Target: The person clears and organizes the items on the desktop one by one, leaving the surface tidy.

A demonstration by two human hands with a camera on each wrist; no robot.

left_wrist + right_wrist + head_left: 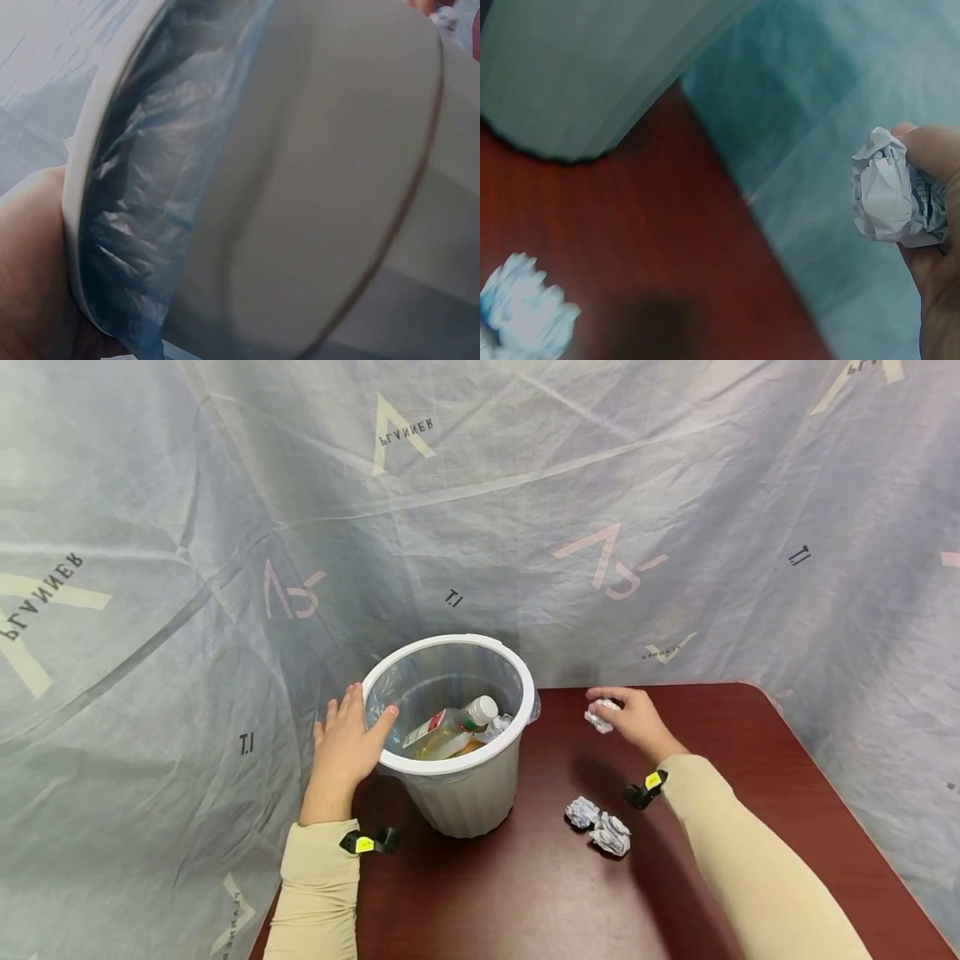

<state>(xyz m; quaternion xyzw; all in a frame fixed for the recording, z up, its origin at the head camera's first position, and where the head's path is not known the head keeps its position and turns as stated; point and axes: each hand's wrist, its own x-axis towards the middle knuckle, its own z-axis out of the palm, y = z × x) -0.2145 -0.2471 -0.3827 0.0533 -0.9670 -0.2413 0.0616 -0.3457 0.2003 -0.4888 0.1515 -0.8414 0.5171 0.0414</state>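
Note:
A white trash bin [465, 793] with a clear bluish liner [150, 195] stands on the table. Inside lie a clear bottle [450, 727] with a white cap, crumpled paper and something orange, partly hidden. At the bin's left rim rests my left hand [348, 735], its thumb over the rim and its fingers stretched along the outside. My right hand [633, 718] pinches a crumpled paper ball [889, 191] between thumb and fingers, held above the table to the right of the bin. Two more crumpled paper balls [581, 812] [611, 835] lie touching or nearly so on the table.
The dark red table [555, 902] extends to both sides of the bin. Grey printed sheeting [480, 560] hangs behind it and along the left and right sides. The bin stands between my two hands.

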